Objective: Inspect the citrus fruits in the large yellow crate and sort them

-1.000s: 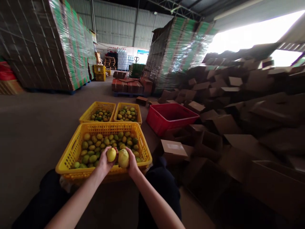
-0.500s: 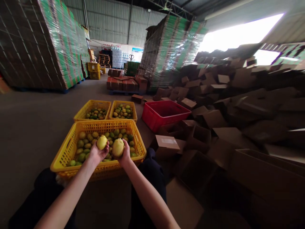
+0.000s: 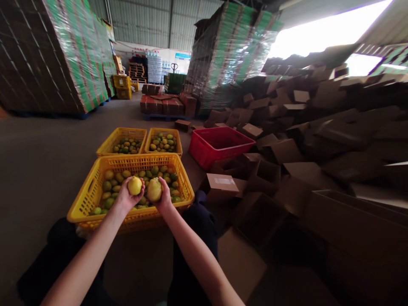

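Note:
My left hand cradles a smooth yellow lemon, fingers curled under and around it. Beside it, my right hand grips a larger, paler lemon with a bumpy top. The two fruits are held close together but apart, above the near yellow plastic crate. Inside that crate lie many loose yellow and green lemons, partly hidden by my hands and forearms.
Two more yellow crates with fruit stand behind the near one. A red crate is to their right. Cardboard boxes heap up along the right side. Wrapped pallet stacks and a low pallet of brown cartons stand farther back.
Both hands still hold their lemons. The right-hand lemon has turned slightly and come a little nearer the left one. The view has tilted down slightly, shifting the scene upward.

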Motion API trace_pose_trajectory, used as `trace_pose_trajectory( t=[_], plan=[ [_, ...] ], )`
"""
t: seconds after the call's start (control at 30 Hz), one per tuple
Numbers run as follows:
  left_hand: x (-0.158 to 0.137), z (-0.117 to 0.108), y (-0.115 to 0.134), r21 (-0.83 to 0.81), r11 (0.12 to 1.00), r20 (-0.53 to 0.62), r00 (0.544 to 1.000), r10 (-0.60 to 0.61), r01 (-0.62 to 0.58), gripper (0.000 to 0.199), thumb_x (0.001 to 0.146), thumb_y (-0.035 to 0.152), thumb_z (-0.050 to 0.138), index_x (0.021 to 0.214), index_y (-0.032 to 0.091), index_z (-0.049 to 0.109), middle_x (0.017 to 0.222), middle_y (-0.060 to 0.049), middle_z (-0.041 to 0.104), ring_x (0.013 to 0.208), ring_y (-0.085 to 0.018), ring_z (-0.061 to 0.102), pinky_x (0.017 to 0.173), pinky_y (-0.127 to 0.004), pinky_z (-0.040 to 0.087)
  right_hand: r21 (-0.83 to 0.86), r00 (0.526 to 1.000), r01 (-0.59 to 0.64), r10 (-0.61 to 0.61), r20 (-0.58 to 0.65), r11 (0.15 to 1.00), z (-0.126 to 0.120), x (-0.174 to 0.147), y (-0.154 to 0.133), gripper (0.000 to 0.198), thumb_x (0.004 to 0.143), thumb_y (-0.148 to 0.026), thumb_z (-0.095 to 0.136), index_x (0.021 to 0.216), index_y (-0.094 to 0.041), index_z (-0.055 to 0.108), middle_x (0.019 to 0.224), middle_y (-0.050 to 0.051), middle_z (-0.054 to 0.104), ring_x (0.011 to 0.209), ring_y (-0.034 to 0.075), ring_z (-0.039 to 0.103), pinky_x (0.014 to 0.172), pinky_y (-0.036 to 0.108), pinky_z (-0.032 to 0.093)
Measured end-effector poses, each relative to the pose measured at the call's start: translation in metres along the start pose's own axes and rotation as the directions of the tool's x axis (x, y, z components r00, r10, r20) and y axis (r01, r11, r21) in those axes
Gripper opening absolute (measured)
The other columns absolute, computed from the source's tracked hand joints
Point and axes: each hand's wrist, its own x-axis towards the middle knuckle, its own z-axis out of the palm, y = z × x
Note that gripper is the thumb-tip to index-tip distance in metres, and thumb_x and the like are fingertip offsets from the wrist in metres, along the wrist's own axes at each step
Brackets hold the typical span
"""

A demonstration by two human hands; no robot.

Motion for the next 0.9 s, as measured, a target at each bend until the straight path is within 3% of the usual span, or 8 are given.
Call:
trace_pose_trajectory(
  t=[0.13,0.23,0.37,0.57,0.73,0.9],
  plan=[
    [-0.002,0.001,-0.002,-0.007,0.998,0.043,0.997,0.058,-0.058,0.02,0.091,0.019,0.044,0.086,0.014,0.062,0.065,-0.004,0.067,0.054,-0.015,0.065,0.045,-0.024,0.057,0.048,0.999,0.021,-0.02,-0.04,0.999,0.003,-0.005,-0.004,0.032,0.087,-0.048,0.05,0.077,-0.019,0.061,0.055,0.0,0.065,0.048,0.016,0.061,0.045,0.026,0.052],
    [-0.004,0.002,-0.005,0.025,0.993,0.081,0.991,0.111,-0.113,0.023,0.091,0.019,0.044,0.078,0.014,0.062,0.063,-0.004,0.065,0.053,-0.015,0.065,0.046,-0.023,0.055,0.033,0.999,0.049,-0.05,0.011,0.998,0.003,-0.007,-0.006,0.039,0.085,-0.051,0.048,0.074,-0.017,0.063,0.055,0.003,0.065,0.054,0.019,0.065,0.049,0.029,0.054],
    [-0.006,0.006,-0.009,0.108,0.982,0.076,0.986,0.148,-0.155,0.032,0.093,0.02,0.041,0.067,0.015,0.059,0.058,-0.002,0.063,0.047,-0.013,0.061,0.042,-0.021,0.051,-0.014,0.991,0.119,-0.118,0.059,0.993,0.002,-0.007,-0.006,0.033,0.08,-0.047,0.055,0.07,-0.017,0.064,0.058,0.004,0.068,0.06,0.02,0.068,0.051,0.029,0.055],
    [-0.003,0.008,-0.01,0.116,0.977,0.088,0.982,0.169,-0.179,0.037,0.096,0.024,0.04,0.066,0.014,0.06,0.06,-0.002,0.064,0.048,-0.012,0.062,0.045,-0.021,0.051,-0.028,0.988,0.149,-0.148,0.045,0.988,0.003,-0.007,-0.006,0.03,0.078,-0.044,0.057,0.07,-0.017,0.065,0.06,0.004,0.068,0.061,0.021,0.069,0.051,0.028,0.056],
    [0.001,0.004,-0.01,0.055,0.987,0.089,0.986,0.144,-0.149,0.036,0.097,0.031,0.04,0.077,0.013,0.064,0.065,-0.003,0.067,0.052,-0.012,0.064,0.053,-0.023,0.057,0.004,0.988,0.15,-0.15,0.026,0.989,0.003,-0.007,-0.008,0.031,0.08,-0.045,0.054,0.073,-0.017,0.065,0.061,0.005,0.069,0.062,0.021,0.069,0.052,0.03,0.056],
    [0.0,0.0,-0.009,-0.047,0.996,0.117,0.989,0.086,-0.081,0.039,0.098,0.033,0.035,0.106,0.01,0.065,0.076,-0.01,0.07,0.069,-0.018,0.07,0.063,-0.028,0.061,0.086,0.986,0.164,-0.164,-0.008,0.983,0.003,-0.01,-0.013,0.03,0.084,-0.046,0.05,0.088,-0.021,0.065,0.066,0.001,0.069,0.062,0.02,0.068,0.052,0.029,0.055]
  ],
)
